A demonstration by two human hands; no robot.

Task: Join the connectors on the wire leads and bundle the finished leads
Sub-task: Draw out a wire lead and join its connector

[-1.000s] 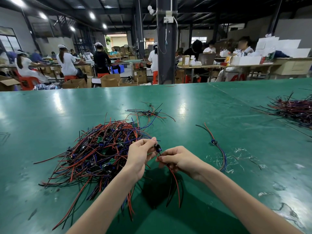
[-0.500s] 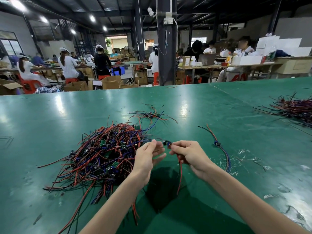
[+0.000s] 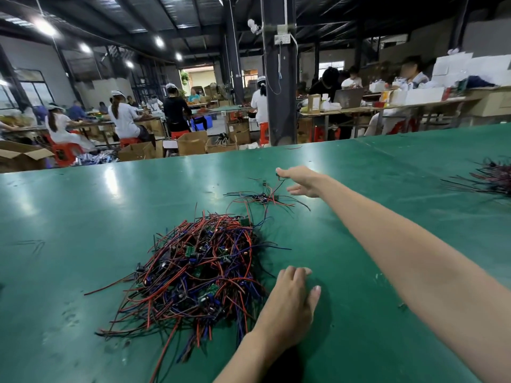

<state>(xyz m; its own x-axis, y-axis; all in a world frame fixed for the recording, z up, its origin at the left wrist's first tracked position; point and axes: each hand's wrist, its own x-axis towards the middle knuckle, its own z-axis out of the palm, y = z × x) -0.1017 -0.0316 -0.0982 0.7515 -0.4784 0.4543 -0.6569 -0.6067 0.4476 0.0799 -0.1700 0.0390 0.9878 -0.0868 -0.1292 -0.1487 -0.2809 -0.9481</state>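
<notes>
A big tangle of red, blue and black wire leads (image 3: 199,269) with small green boards lies on the green table (image 3: 83,217). My left hand (image 3: 290,308) rests flat on the table at the tangle's right edge, fingers relaxed, holding nothing. My right hand (image 3: 301,181) is stretched far forward with straight, spread fingers, just right of a small heap of leads (image 3: 262,197). A thin black wire (image 3: 276,186) runs from just below its fingertips down into that heap; I cannot tell if it touches the fingers.
Another heap of dark red and black leads (image 3: 495,181) lies at the table's right edge. Beyond the far table edge stand a dark pillar (image 3: 276,92), cardboard boxes (image 3: 193,142) and several seated workers at other benches.
The hands have parted. My right hand has carried the joined lead forward to the small heap and opened. My left hand has dropped onto the table beside the big tangle.
</notes>
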